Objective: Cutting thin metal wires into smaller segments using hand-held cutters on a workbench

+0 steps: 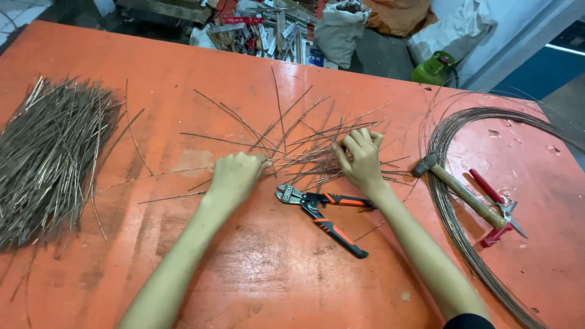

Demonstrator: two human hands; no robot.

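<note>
A loose scatter of cut wire pieces (304, 137) lies in the middle of the orange table (256, 274). My left hand (234, 176) rests on the left end of the scatter, fingers curled over a few pieces. My right hand (361, 159) grips a small bunch of the pieces at the right side of the scatter. Just in front of both hands lies a small bolt cutter (323, 213) with black and orange handles, untouched.
A big pile of cut wire pieces (52, 161) fills the table's left side. At the right lies a large coil of wire (454, 207), with a wooden-handled hammer (463, 192) and red-handled pliers (496, 210) on it. Sacks, scrap and a green gas cylinder (434, 68) stand beyond the far edge.
</note>
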